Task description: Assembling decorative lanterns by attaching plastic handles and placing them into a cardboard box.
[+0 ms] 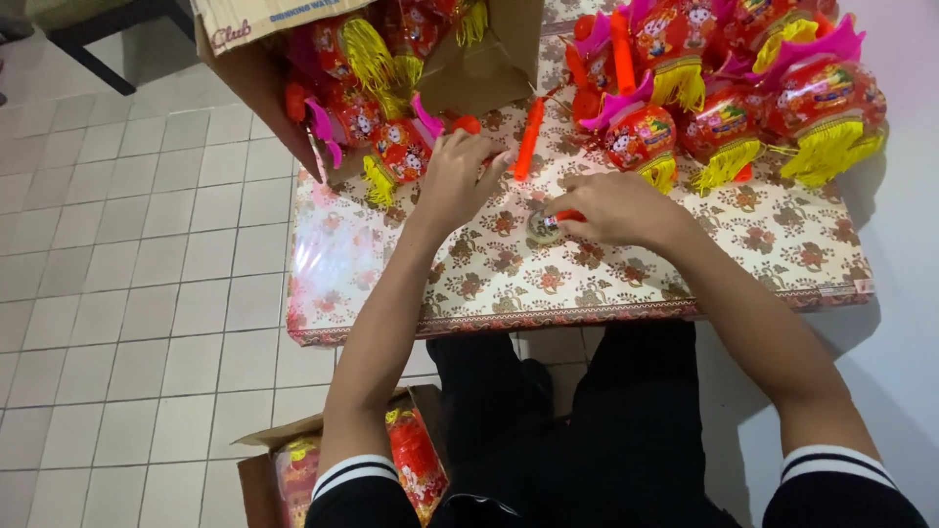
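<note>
My right hand [608, 207] rests on the flower-patterned surface [509, 279], its grip pinched shut on a short orange piece [570, 216] pressed against a small round disc [544, 227]. That disc is my landmark: it lies near the middle of the surface. Up and to the left of it, my left hand [457, 179] curls over a red toy lantern [399, 152] with yellow fringe; whether that grip is closed, I cannot tell. An orange stick [529, 140] lies beyond the disc, a cardboard box [256, 68] further left.
</note>
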